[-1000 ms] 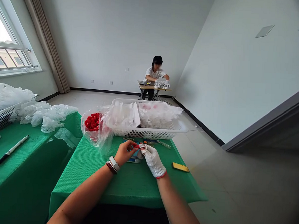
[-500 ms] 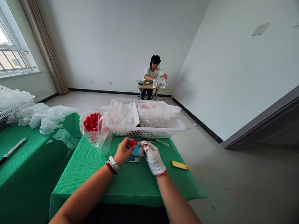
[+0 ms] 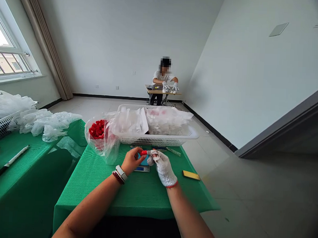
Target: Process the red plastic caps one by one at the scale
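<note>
My bare left hand (image 3: 131,161), with a wristwatch and a beaded bracelet, pinches a small red plastic cap (image 3: 143,152) between its fingertips. My right hand (image 3: 163,168) wears a white knit glove with a red cuff and grips a small grey piece (image 3: 149,152) against the cap's end. Below both hands lie a small blue card (image 3: 144,161) and a flat digital scale (image 3: 142,169), partly hidden by them. Behind my left hand, a clear plastic bag (image 3: 97,130) holds many red caps.
A white plastic basket (image 3: 152,140) of bagged items stands at the back of the green mesh-covered table (image 3: 91,186). A yellow phone (image 3: 191,175) lies to the right. A marker (image 3: 11,161) lies on the left table. A co-worker (image 3: 163,76) sits at a far desk.
My hands have drawn closer together, and the red cap now meets the grey piece in my gloved hand. The view has tilted slightly. A blurred hand has appeared at the far left edge.
</note>
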`<state>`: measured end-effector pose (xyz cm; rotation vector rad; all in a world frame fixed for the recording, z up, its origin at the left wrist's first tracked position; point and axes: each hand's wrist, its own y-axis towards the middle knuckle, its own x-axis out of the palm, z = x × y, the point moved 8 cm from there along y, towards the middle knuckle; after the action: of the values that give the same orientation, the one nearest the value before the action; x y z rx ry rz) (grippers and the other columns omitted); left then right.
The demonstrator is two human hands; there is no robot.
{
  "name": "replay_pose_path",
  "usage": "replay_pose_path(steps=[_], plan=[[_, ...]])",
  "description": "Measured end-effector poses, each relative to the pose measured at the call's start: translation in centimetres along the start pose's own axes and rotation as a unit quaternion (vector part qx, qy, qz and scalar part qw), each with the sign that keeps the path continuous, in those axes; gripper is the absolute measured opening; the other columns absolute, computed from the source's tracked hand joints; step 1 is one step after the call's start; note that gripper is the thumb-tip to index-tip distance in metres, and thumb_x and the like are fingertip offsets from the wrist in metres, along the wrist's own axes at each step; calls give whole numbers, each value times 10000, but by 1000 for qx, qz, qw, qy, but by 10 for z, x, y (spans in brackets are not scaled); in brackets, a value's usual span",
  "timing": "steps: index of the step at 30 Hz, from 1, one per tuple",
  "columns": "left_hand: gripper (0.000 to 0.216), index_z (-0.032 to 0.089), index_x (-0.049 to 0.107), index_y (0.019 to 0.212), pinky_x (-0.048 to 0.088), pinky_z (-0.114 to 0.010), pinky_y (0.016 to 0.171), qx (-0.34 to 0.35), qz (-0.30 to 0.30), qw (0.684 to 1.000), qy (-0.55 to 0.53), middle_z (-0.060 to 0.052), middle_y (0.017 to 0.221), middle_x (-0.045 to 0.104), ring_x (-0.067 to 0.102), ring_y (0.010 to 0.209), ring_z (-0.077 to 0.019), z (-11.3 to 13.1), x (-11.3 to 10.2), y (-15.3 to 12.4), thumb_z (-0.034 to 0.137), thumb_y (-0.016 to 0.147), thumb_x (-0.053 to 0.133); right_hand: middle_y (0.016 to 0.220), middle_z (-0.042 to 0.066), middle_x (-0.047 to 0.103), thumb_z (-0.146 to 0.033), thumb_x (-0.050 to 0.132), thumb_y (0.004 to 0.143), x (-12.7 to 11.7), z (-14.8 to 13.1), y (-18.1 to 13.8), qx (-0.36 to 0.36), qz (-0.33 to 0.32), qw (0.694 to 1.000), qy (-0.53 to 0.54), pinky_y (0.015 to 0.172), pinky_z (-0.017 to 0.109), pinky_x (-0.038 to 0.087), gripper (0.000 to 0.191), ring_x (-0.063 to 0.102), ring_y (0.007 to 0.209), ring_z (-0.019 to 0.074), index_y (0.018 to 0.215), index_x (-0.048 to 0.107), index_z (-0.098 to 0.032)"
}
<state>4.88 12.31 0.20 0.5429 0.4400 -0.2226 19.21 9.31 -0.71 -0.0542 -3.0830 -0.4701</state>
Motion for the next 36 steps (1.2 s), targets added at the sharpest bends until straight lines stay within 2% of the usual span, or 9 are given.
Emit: replay_pose_path(steps=[6, 13, 18, 23, 30, 32, 36], plan=[[242, 154, 654, 968, 369, -233, 582, 34, -8, 999, -1, -16, 746, 586, 464, 625, -122, 7, -1, -1, 362, 876, 572, 624, 14, 559, -476, 557, 847, 3, -7, -1, -10, -13, 1000, 2, 570, 292, 419, 306, 493, 573, 151, 768, 612, -186], [367, 148, 587, 742, 269, -220, 504, -6, -36, 999, -25, 41, 560, 424, 356, 532, -98, 5, 5, -3, 460, 904, 484, 656, 9, 534, -507, 553, 848, 15, -10, -5, -6, -74, 997, -22, 576, 274, 404, 330, 463, 600, 142, 788, 604, -186], [424, 158, 559, 698, 299, -230, 519, -24, -23, 999, -40, 30, 570, 445, 380, 542, -107, -3, 5, -3, 451, 946, 379, 697, 18, 569, -454, 531, 885, 23, -6, -9, -4, -125, 990, -59, 597, 270, 419, 301, 472, 619, 141, 904, 653, -180], [255, 163, 619, 862, 406, -242, 603, 25, -11, 999, -34, -25, 765, 597, 503, 690, -142, 8, -1, -1, 398, 896, 525, 683, 6, 538, -470, 540, 870, 17, -5, -6, -8, -101, 994, -41, 607, 273, 420, 293, 456, 614, 140, 790, 595, -193], [150, 172, 650, 921, 462, -280, 709, 65, -4, 997, -44, -72, 954, 619, 563, 874, -184, 19, -4, 0, 297, 841, 624, 617, -1, 519, -504, 502, 885, 18, -3, -4, 18, -106, 994, 1, 572, 278, 399, 343, 472, 571, 143, 713, 522, -207], [158, 172, 652, 900, 461, -279, 701, 65, 2, 997, -47, -72, 941, 621, 562, 855, -180, 20, -5, -1, 317, 849, 615, 634, 2, 530, -505, 511, 883, 17, -4, -4, 12, -104, 995, -4, 581, 280, 404, 340, 482, 583, 144, 727, 541, -204], [296, 167, 636, 767, 424, -258, 632, 39, -5, 999, -35, -37, 744, 608, 527, 695, -150, 17, -4, -1, 422, 888, 545, 626, 2, 558, -544, 536, 863, 18, -4, -5, 5, -102, 995, -10, 584, 287, 423, 358, 502, 573, 147, 796, 595, -198]])
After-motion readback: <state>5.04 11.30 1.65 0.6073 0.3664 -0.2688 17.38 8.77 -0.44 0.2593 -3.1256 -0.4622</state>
